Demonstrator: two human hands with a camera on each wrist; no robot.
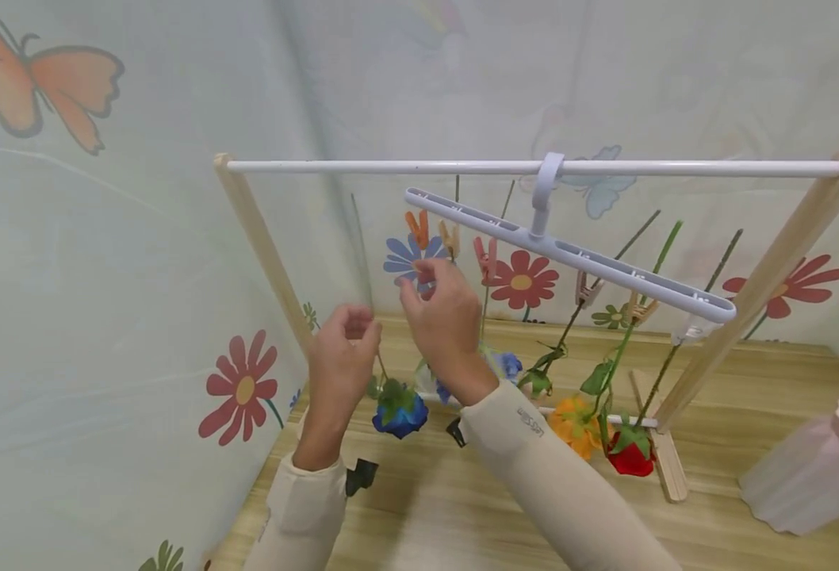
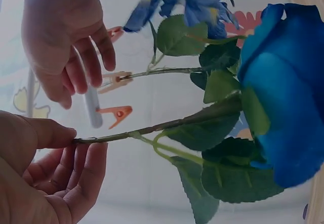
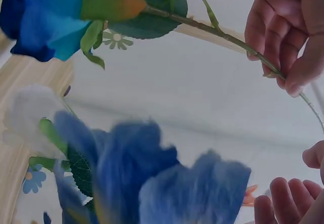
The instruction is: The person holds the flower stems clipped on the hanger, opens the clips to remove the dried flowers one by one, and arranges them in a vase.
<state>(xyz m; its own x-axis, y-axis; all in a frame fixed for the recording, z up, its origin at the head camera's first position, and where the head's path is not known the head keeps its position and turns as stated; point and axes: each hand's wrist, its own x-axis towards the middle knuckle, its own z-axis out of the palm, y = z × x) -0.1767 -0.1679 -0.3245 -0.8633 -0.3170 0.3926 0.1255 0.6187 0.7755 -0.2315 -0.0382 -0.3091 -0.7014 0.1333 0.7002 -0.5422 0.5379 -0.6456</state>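
Observation:
My left hand (image 1: 342,349) pinches the stem of a blue rose (image 1: 400,414) between thumb and fingers. The rose hangs head down, its thin stem rising past the hand; in the left wrist view its bloom (image 2: 283,92) fills the right side. My right hand (image 1: 444,313) is raised beside the stem, below the left end of a pale hanger (image 1: 505,231). Its fingers are loosely bent with nothing seen between them. Just above it an orange clothespin (image 1: 418,230) hangs from the hanger, with no stem visible in it.
More clothespins on the hanger hold upside-down flowers, among them a yellow flower (image 1: 575,428) and a red rose (image 1: 632,452). The hanger hooks over a white rod (image 1: 362,167) on a wooden frame. A pale pink vase (image 1: 805,476) stands at right on the wooden table (image 1: 505,523).

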